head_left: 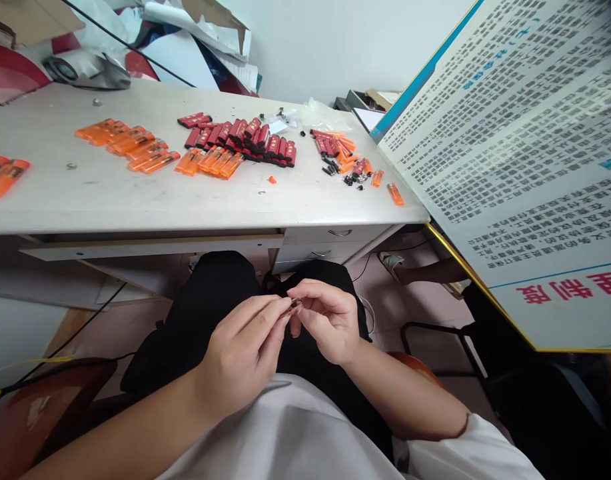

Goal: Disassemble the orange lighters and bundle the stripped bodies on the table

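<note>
Held above the lap, the left hand [242, 353] and right hand [330, 320] are curled almost closed, pinching a small orange-and-black lighter part [295, 307] between their fingertips. Farther off, orange lighters [155, 157] and red lighters [240, 137] lie in loose rows on a white desk [135, 207].

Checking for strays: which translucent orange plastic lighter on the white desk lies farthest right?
The translucent orange lighter near the corner of the white desk, lying alone; all the others lie further left.
</note>
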Motion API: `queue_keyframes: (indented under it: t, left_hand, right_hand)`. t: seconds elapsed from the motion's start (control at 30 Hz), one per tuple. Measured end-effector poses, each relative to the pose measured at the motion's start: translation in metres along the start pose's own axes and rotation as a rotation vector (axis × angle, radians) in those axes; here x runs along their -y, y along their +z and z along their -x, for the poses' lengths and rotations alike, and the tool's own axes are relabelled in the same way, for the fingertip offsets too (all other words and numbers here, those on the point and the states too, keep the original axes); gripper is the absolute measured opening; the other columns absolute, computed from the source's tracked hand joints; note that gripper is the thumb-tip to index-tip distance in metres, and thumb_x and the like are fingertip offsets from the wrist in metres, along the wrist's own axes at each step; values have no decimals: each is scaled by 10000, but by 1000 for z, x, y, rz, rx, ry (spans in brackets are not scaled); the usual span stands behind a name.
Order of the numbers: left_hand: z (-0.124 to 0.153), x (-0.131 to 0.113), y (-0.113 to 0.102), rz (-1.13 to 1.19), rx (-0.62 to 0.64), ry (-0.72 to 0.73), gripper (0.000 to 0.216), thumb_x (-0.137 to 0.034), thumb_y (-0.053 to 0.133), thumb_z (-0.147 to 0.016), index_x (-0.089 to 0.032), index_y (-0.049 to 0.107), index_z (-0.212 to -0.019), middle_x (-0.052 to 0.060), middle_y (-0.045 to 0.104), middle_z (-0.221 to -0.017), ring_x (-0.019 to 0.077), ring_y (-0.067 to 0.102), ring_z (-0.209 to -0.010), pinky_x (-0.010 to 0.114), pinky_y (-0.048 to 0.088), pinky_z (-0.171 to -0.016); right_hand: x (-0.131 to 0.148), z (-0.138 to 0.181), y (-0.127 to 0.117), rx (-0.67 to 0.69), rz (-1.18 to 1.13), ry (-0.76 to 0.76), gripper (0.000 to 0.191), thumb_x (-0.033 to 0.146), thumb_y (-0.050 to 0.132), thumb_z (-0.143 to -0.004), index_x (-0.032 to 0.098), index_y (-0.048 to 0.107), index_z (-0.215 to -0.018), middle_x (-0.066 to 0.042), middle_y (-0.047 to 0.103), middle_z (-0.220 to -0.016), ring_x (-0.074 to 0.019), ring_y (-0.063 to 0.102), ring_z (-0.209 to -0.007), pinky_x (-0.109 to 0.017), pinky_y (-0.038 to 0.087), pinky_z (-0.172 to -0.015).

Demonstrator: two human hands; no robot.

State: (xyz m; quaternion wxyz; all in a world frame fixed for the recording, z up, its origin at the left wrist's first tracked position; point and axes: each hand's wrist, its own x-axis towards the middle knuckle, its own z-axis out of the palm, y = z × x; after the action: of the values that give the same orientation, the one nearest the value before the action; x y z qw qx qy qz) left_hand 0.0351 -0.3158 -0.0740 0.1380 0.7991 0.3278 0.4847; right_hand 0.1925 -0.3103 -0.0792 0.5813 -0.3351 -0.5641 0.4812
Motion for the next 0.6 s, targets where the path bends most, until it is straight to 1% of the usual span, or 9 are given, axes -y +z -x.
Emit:
queue_keyframes:
  t: [0.07, 0.23, 0.33, 0.43, 0.6]
  left_hand:
    - [-1, 1, 0, -28, -11, 16, 376, 7, 576, -813, -167, 600, -1145, 77, 677, -999, 167, 654, -901, 295, 566, -819]
    - [-1, 2, 1, -62, -5, 54, 395, 6, 583, -815, -175, 589, -1167, 79, 673, -1021, 170, 651, -913, 312, 565, -836]
    - [0, 3, 1, -62, 1, 60, 407, 11, 584, -813, -171, 584, -1178, 85, 671, -1023, 172, 650, -912, 315, 564, -827]
    - [1, 4, 2, -69, 8, 70, 420, -1, 579, -820, -179, 578, -1201, 87, 670, -1032, 180, 649, -916, 327, 564, -818]
    - [1, 7, 5, -64, 12, 84, 443, 5, 570, -817, -172, 575, -1223, 98, 669, -1043, 184, 644, -906, 323, 560, -785]
  right_hand:
    - [0, 0, 0, 5, -13, -5, 168, 205, 602, -820, 188, 647, -980, -8, 586, -735, -78, 588, -456, -197, 462, -410]
    - [1, 0, 0, -21, 36, 12, 134, 245, 598, -829, 179, 644, -937, -2, 578, -698, -72, 565, -426, -195, 449, -391]
    - [3, 0, 1, -46, 66, 9, 124, 228, 587, -821, 182, 656, -914, -5, 586, -694, -73, 560, -425, -202, 450, -392]
    - [3, 0, 2, -98, 103, -4, 131, 175, 577, -789, 191, 673, -877, -10, 596, -680, -74, 547, -441, -204, 442, -398]
    - [0, 0, 7, -213, 103, -21, 224, 85, 542, -716, 212, 705, -803, -17, 614, -672, -102, 573, -548, -222, 453, -458]
